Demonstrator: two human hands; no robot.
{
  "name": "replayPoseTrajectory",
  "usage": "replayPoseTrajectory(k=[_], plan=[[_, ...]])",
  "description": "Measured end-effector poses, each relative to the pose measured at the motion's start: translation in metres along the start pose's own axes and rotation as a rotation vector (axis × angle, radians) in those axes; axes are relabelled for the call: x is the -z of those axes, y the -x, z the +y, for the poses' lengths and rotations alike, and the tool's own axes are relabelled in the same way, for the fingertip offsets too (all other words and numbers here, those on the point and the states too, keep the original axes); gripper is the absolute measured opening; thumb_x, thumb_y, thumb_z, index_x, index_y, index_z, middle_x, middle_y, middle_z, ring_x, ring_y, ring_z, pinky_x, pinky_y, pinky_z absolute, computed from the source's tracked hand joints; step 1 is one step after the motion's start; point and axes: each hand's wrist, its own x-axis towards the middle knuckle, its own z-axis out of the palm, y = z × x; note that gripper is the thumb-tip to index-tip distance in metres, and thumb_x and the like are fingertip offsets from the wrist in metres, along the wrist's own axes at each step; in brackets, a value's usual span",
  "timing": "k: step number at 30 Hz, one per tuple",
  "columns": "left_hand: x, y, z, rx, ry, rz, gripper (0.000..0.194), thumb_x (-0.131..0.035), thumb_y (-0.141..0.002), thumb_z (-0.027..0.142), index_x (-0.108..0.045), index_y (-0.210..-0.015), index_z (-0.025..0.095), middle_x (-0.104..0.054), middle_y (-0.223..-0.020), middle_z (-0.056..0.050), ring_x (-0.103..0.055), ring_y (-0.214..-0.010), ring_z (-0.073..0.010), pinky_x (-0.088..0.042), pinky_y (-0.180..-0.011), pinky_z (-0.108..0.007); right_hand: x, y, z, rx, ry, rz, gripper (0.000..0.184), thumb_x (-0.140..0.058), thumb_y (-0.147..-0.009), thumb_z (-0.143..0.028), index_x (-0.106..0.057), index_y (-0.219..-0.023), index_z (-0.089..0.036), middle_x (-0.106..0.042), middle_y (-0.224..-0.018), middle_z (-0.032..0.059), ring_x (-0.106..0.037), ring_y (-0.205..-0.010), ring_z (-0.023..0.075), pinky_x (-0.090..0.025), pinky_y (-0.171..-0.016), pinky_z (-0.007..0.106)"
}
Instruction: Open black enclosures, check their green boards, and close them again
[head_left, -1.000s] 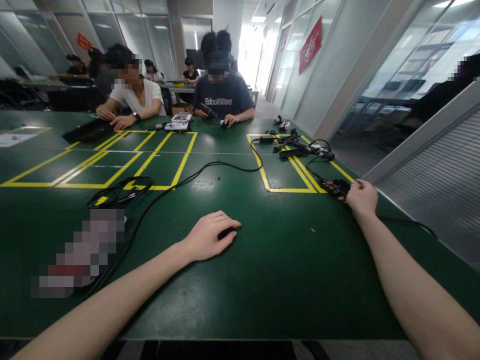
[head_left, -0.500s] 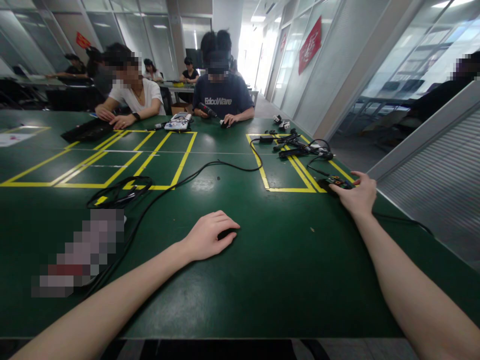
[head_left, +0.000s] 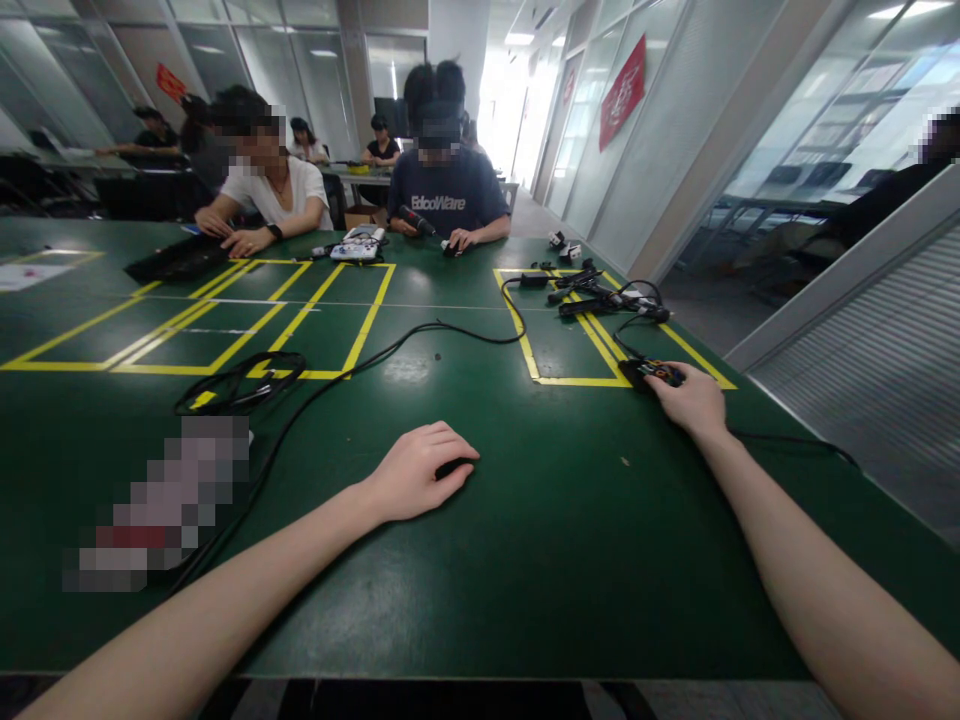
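My left hand (head_left: pixel 424 470) rests on the green table with its fingers loosely bent and the thumb apart; nothing is in it. At the right, my right hand (head_left: pixel 694 400) closes around a small dark electronic part (head_left: pixel 666 373) with coloured bits that looks like a circuit board. Its underside is hidden, and a thin black cable seems to run from it toward a heap of black cables and adapters (head_left: pixel 585 290). The part lies by the corner of a yellow-taped frame (head_left: pixel 581 381).
A long black cable (head_left: pixel 390 345) crosses the green table (head_left: pixel 525 560). Coiled cable (head_left: pixel 240 385) and a blurred-out item (head_left: pixel 172 500) lie at left. Across the table sit two people; one holds a dark tool (head_left: pixel 417 221) by a white device (head_left: pixel 358 243).
My right hand has moved left and slightly nearer with the electronic part, closing further around it. My left hand has stayed in place.
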Motion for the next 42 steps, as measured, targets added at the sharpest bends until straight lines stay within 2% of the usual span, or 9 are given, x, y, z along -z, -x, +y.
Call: replayPoseTrajectory(k=[2, 4, 7, 11, 14, 18, 27, 32, 42], plan=[[-0.001, 0.0, -0.001, 0.001, -0.003, 0.0, 0.017, -0.058, -0.099, 0.022, -0.073, -0.107, 0.019, -0.078, -0.102, -0.006, -0.071, -0.095, -0.0208, -0.058, -0.085, -0.035, -0.005, 0.009, -0.023, -0.057, -0.017, -0.05, 0.037, -0.071, -0.081, -0.032, -0.076, -0.112, -0.012, -0.076, -0.104, 0.0184, -0.07, -0.094, 0.0336, -0.055, -0.082, 0.043], [-0.001, 0.0, -0.001, 0.001, -0.008, 0.003, 0.018, -0.058, -0.099, 0.022, -0.072, -0.11, 0.018, -0.078, -0.102, -0.006, -0.071, -0.095, -0.0216, -0.059, -0.086, -0.037, -0.012, 0.023, -0.05, 0.006, -0.107, -0.124, 0.037, -0.073, -0.08, -0.034, -0.077, -0.111, -0.014, -0.078, -0.105, 0.0168, -0.072, -0.097, 0.0338, -0.057, -0.084, 0.043], [-0.001, 0.0, -0.001, 0.009, -0.013, 0.032, 0.022, -0.059, -0.099, 0.022, -0.07, -0.117, 0.019, -0.077, -0.111, -0.008, -0.07, -0.103, -0.023, -0.059, -0.091, -0.04, -0.02, 0.052, -0.091, 0.2, -0.305, -0.28, 0.036, -0.074, -0.08, -0.032, -0.077, -0.112, -0.017, -0.079, -0.108, 0.0123, -0.073, -0.101, 0.0311, -0.058, -0.09, 0.043], [0.001, 0.0, 0.001, 0.014, -0.03, 0.148, 0.033, -0.064, -0.096, 0.025, -0.065, -0.128, 0.022, -0.068, -0.134, -0.012, -0.063, -0.122, -0.0268, -0.054, -0.103, -0.046, -0.02, 0.099, -0.135, 0.514, -0.547, -0.618, 0.035, -0.073, -0.085, -0.03, -0.075, -0.119, -0.02, -0.078, -0.115, 0.0086, -0.073, -0.103, 0.0258, -0.058, -0.093, 0.039], [0.001, 0.001, 0.002, 0.0, -0.026, 0.159, 0.041, -0.071, -0.091, 0.031, -0.063, -0.131, 0.021, -0.07, -0.127, -0.012, -0.065, -0.118, -0.0282, -0.053, -0.102, -0.047, -0.013, 0.126, -0.155, 0.72, -0.613, -0.8, 0.035, -0.075, -0.087, -0.029, -0.073, -0.121, -0.021, -0.077, -0.111, 0.0073, -0.073, -0.098, 0.0228, -0.058, -0.087, 0.034], [0.0, 0.001, 0.002, 0.026, 0.013, 0.053, 0.037, -0.072, -0.09, 0.032, -0.065, -0.124, 0.02, -0.074, -0.11, -0.009, -0.069, -0.1, -0.0247, -0.058, -0.09, -0.04, -0.008, 0.138, -0.163, 0.848, -0.626, -0.808, 0.032, -0.076, -0.089, -0.028, -0.073, -0.119, -0.019, -0.077, -0.106, 0.0074, -0.072, -0.093, 0.0217, -0.057, -0.085, 0.032], [-0.003, 0.0, -0.001, 0.099, -0.057, 0.058, 0.05, -0.07, -0.091, 0.029, -0.057, -0.138, 0.022, -0.07, -0.13, -0.012, -0.068, -0.119, -0.0274, -0.057, -0.103, -0.043, -0.008, 0.139, -0.161, 0.763, -0.618, -0.693, 0.035, -0.07, -0.093, -0.034, -0.07, -0.126, -0.022, -0.078, -0.116, 0.008, -0.075, -0.097, 0.0234, -0.06, -0.089, 0.035], [-0.008, 0.005, -0.007, 0.145, -0.08, 0.04, 0.06, -0.069, -0.092, 0.034, -0.05, -0.148, 0.02, -0.062, -0.147, -0.015, -0.06, -0.137, -0.0292, -0.052, -0.115, -0.047, -0.008, 0.14, -0.163, 0.811, -0.615, -0.658, 0.028, -0.066, -0.096, -0.033, -0.07, -0.121, -0.022, -0.077, -0.115, 0.0085, -0.075, -0.101, 0.0234, -0.059, -0.09, 0.036], [-0.007, 0.004, -0.006, 0.183, 0.021, 0.071, 0.063, -0.072, -0.089, 0.032, -0.052, -0.148, 0.021, -0.065, -0.145, -0.012, -0.067, -0.128, -0.028, -0.056, -0.11, -0.043, -0.01, 0.141, -0.163, 0.885, -0.632, -0.618, 0.026, -0.066, -0.097, -0.033, -0.071, -0.121, -0.023, -0.074, -0.124, 0.011, -0.071, -0.116, 0.0262, -0.058, -0.101, 0.042]])
